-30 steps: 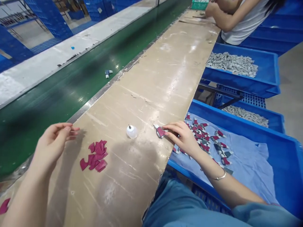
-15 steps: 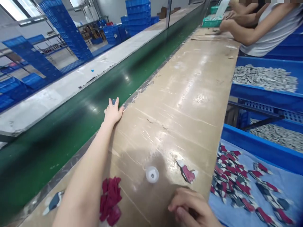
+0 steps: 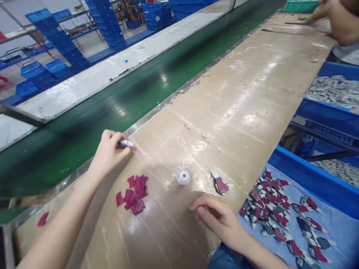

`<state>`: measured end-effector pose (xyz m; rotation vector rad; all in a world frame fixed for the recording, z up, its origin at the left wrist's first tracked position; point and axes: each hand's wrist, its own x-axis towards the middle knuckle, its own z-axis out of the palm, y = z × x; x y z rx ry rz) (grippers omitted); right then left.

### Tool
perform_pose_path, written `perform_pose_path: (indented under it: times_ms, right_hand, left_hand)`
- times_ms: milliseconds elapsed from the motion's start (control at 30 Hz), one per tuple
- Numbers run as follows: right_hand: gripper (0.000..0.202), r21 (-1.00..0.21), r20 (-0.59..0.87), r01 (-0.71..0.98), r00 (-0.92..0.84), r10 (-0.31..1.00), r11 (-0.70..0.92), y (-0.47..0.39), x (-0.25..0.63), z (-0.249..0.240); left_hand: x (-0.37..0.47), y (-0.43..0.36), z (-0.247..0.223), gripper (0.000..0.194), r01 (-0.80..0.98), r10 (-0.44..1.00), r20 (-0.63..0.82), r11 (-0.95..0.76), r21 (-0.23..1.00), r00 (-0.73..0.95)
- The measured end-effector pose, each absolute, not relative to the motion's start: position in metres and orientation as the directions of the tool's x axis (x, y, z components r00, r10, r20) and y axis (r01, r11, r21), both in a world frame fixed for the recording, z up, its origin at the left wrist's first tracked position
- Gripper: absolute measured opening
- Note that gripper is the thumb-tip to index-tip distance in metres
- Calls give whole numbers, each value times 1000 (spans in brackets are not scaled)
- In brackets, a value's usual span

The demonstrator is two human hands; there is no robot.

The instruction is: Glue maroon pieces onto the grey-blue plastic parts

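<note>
My left hand (image 3: 113, 151) pinches a small dark-and-white shoe-upper-like piece (image 3: 125, 143) between thumb and fingers, just above the table's belt-side edge. Over the table's near right part, my right hand (image 3: 215, 220) is loosely curled, with nothing visible in it. A small heap of maroon cut pieces (image 3: 137, 192) lies between my hands. Beyond it stands a round whitish pot (image 3: 183, 176) with a dark spot on top. One assembled maroon, white and dark piece (image 3: 221, 185) rests just past my right hand. A lone maroon piece (image 3: 43, 219) is left of my left forearm.
A green conveyor belt (image 3: 151, 87) runs along the table's left side. At right, a blue bin (image 3: 322, 179) lined with light-blue cloth holds many maroon-and-dark pieces. Bins of grey pieces (image 3: 336, 91) stand farther along. A co-worker's arm (image 3: 339, 24) is at the far right.
My left hand has come back from the belt to the table's edge and closed on the dark-and-white piece. My right hand stays curled near the assembled piece. The view has shifted.
</note>
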<state>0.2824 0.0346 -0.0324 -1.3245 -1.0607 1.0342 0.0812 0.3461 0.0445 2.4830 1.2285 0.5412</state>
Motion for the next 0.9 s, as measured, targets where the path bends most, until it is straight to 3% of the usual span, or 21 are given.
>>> perform_pose_path:
  times_ms: [67,133,267,333,433,500,533,600,700,800,900]
  right_hand:
    - [46,-963,-61,-266,83,995,-37,41,275,-35]
    - [66,-831,-52,-551,-55,997,-74,48,264,-37]
    - [92,-550,-165,-805,-158,974,-224,63,250,-31]
    - [87,-403,-254,-872,-186,949,-279,71,253,-27]
    - [59,-118,-307,-945,-257,916,-304,84,267,-27]
    - [38,1,-305,-952,-291,907,-305,94,277,-30]
    - [29,-4,-309,-951,-293,905,-309,98,281,-32]
    - [16,-124,-328,-940,-263,907,-317,103,284,-32]
    - [26,-460,-337,-839,-140,931,-292,100,271,-23]
    - [44,-755,-240,-630,7,971,-182,86,238,-12]
    - [55,-883,-136,-462,78,988,-86,68,200,-9]
  left_hand:
    - [41,291,44,18,658,786,221,-608,444,578]
    - [6,233,38,22,649,779,150,-598,470,609]
    - [-42,122,16,17,726,813,-18,-508,464,581]
    - [-54,77,6,12,736,829,-36,-476,481,559]
    - [-56,30,-5,32,752,871,38,-444,488,490]
    - [-52,14,-11,46,793,909,117,-407,453,399]
    - [-49,10,-14,56,824,927,144,-375,424,347]
    - [-42,8,-20,77,885,954,165,-295,360,251]
    - [-36,13,-26,69,910,974,158,-208,358,160]
    - [-33,18,-24,54,848,986,114,-166,504,125]
    - [-30,21,-17,58,677,995,1,-66,733,96]
